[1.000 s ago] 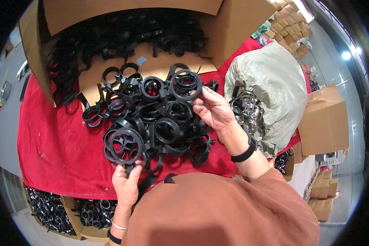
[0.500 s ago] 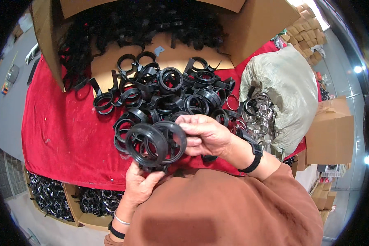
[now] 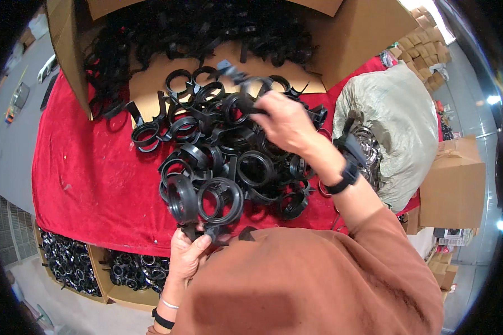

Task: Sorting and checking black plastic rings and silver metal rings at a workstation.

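Observation:
My left hand (image 3: 189, 254) grips the stems of a pair of black plastic rings (image 3: 179, 204) low in front of me. The rings stand up side by side above the fingers. My right hand (image 3: 286, 120) reaches over the heap of black plastic rings with tabs (image 3: 235, 137) on the red cloth. Its fingers are closed on a black plastic ring (image 3: 250, 89), which is smeared by motion. The heap lies close around and below both hands, with rings tangled at several angles.
An open cardboard box (image 3: 363, 33) at the back holds many black parts. On the right are shiny metal rings (image 3: 369, 145) beside a pale sack (image 3: 397, 123). The red cloth (image 3: 95, 184) covers the table. Boxes of rings (image 3: 67, 262) stand below its front left edge.
My right hand has moved away from the rings at my left hand, up and forward over the heap. My left hand keeps its grip, and its rings have turned and spread apart.

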A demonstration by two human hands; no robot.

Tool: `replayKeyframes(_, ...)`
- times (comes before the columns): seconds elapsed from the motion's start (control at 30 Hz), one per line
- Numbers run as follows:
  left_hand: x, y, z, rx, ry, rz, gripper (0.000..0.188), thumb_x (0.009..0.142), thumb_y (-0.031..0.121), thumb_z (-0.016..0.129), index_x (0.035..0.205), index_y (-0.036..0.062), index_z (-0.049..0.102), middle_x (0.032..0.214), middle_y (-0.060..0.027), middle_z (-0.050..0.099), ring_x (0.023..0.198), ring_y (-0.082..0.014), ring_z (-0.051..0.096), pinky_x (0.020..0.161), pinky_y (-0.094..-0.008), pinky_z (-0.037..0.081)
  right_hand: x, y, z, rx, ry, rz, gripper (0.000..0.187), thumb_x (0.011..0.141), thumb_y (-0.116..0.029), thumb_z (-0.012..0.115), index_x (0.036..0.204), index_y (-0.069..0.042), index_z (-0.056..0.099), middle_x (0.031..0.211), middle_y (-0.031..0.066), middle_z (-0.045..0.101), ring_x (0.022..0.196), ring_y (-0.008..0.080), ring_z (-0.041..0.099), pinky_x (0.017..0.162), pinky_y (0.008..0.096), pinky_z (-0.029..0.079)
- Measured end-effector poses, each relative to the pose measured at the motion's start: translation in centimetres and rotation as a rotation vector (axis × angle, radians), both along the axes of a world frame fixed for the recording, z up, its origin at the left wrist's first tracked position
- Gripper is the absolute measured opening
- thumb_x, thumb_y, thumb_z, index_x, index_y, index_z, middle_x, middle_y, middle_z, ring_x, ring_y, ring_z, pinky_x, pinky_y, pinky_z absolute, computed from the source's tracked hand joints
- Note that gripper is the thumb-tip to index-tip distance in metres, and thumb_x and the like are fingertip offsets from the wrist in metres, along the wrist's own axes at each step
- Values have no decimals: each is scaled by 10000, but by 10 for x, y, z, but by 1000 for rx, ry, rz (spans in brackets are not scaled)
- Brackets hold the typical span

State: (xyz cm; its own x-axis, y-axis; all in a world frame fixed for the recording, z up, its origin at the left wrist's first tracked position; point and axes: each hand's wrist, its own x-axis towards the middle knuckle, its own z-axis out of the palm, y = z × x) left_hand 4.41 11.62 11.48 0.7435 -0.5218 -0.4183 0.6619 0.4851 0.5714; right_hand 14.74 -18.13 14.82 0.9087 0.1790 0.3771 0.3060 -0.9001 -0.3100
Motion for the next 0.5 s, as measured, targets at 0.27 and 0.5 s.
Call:
replayKeyframes(0.27, -6, 8, -15, -122, 90, 9, 425, 768, 25, 665, 1145, -44, 482, 1040, -159, 601, 926, -256, 621, 851, -439, 513, -53, -42, 44, -125, 256, -291, 283, 783, -155, 648, 1005, 14, 603, 824, 167, 627, 672, 265, 617, 639, 342, 489)
replayKeyframes(0.5, -12, 1, -15, 10, 85, -158, 398, 751, 61, 696, 1111, -4, 539, 986, -86, 629, 828, -169, 611, 749, -291, 501, 49, -22, -26, 156, 143, 68, 393, 778, -203, 660, 1106, 3, 594, 896, 155, 657, 702, 223, 633, 683, 313, 504)
